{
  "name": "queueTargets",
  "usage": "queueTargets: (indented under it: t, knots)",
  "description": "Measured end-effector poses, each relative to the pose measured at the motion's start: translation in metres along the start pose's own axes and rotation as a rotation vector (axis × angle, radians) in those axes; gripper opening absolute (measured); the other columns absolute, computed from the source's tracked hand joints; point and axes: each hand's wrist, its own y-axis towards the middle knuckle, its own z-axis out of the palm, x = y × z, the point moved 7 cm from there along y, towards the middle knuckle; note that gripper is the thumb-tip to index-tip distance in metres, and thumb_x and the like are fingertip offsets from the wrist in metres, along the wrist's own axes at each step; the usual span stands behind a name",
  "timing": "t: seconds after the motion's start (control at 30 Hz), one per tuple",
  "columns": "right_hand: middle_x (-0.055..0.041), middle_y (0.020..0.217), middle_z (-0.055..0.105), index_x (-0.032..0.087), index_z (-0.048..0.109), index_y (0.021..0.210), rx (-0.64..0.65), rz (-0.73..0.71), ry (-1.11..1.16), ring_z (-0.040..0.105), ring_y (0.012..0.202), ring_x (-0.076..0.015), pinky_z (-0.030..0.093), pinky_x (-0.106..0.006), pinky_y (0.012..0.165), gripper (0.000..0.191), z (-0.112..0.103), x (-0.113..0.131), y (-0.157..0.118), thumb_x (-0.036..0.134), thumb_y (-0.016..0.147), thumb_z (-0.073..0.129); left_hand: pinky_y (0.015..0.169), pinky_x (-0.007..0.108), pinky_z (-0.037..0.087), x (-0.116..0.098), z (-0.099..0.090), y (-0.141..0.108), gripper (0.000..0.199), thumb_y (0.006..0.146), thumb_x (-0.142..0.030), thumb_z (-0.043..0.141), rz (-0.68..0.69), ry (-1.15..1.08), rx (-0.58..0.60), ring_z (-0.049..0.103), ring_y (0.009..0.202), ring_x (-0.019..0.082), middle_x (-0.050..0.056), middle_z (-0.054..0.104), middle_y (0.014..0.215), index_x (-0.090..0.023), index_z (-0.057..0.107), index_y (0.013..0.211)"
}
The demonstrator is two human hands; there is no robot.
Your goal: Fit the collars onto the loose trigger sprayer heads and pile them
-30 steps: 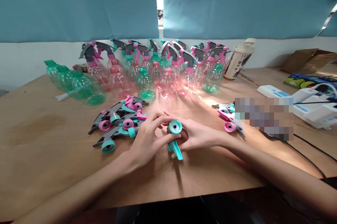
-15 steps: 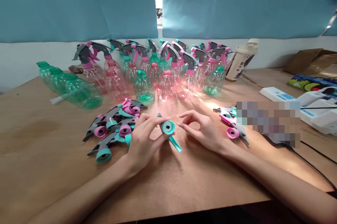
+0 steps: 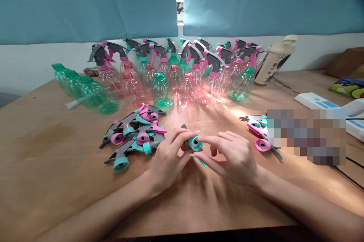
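Observation:
A grey and turquoise spray head [image 3: 195, 143] is held above the table, its round collar facing me. My left hand [image 3: 170, 155] is closed on it, with fingers at the top and left and the thumb below. My right hand [image 3: 231, 155] grips the collar's right side between index finger and thumb. Under the hands the turquoise trigger tip shows in part. Left of my left hand lies a pile of spray heads [image 3: 120, 164] with pink and turquoise collars. To the right of my right hand are more spray heads [image 3: 263, 144], partly covered by a blurred patch.
Several green and pink clear bottles [image 3: 163, 92] stand across the back, many with spray heads on. Green bottles [image 3: 99, 96] are at the left. A cream shaker bottle [image 3: 275, 60], a white power strip [image 3: 315, 101] and a cardboard box [image 3: 345, 64] stand at the right.
My right hand has moved in from beside the spray head and its finger and thumb have closed on the collar. The view has swung slightly left.

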Motion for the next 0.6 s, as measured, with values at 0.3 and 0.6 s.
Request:
queueTargets:
  t: [0.3, 0.6]
  knots:
    - [0.0037, 0.055, 0.058, 0.011, 0.059, 0.112, 0.044, 0.071, 0.02, 0.048, 0.046, -0.0101, 0.039, -0.026, 0.052, 0.034, 0.009, 0.001, -0.009, 0.033, 0.085, 0.062, 0.064, 0.022, 0.049, 0.006, -0.005, 0.002, 0.038, 0.082, -0.009, 0.064, -0.064, -0.049, -0.058, 0.053, 0.064, 0.008, 0.0, 0.057, 0.097, -0.024, 0.054, 0.115]
    - [0.0086, 0.049, 0.048, 0.013, 0.054, 0.122, 0.049, 0.139, 0.263, 0.041, 0.039, -0.0074, 0.037, -0.021, 0.044, 0.042, 0.02, -0.004, -0.017, 0.034, 0.086, 0.06, 0.068, 0.025, 0.051, 0.007, -0.008, 0.001, 0.038, 0.083, -0.009, 0.062, -0.078, -0.06, -0.049, 0.057, 0.069, 0.011, 0.002, 0.06, 0.101, -0.024, 0.055, 0.117]
